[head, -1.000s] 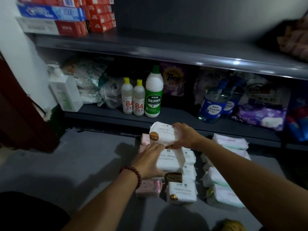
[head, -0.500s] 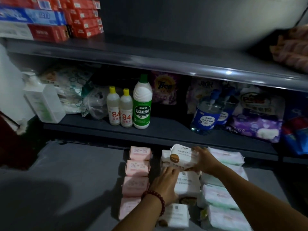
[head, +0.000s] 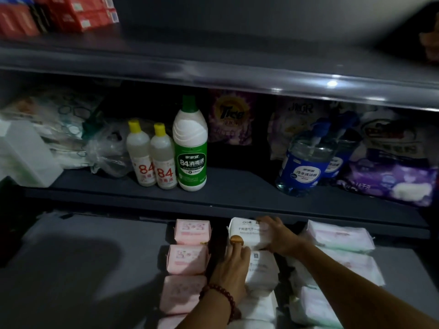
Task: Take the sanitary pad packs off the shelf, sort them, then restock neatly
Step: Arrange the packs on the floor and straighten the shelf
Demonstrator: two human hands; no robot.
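Below the shelf [head: 237,193], grey surface [head: 78,288] (dim room)

We are looking into a dim store display. Red boxes [head: 78,14] are sitting stacked at the upper left. Lower down, a left 84 bottle [head: 140,155] and a right 84 bottle [head: 164,160], both small and yellow-capped, are standing side by side. A tall white bottle [head: 190,148] with a green cap and label is standing just right of them. A crumpled clear plastic bag [head: 107,150] is lying just left of them, and a blurred white container [head: 26,153] is sitting further left. A purple bag [head: 231,117] is standing behind the tall bottle. To the right, a front pump bottle [head: 304,167] is partly hiding a rear pump bottle [head: 337,160], both blue-labelled, beside a purple pack [head: 389,184].
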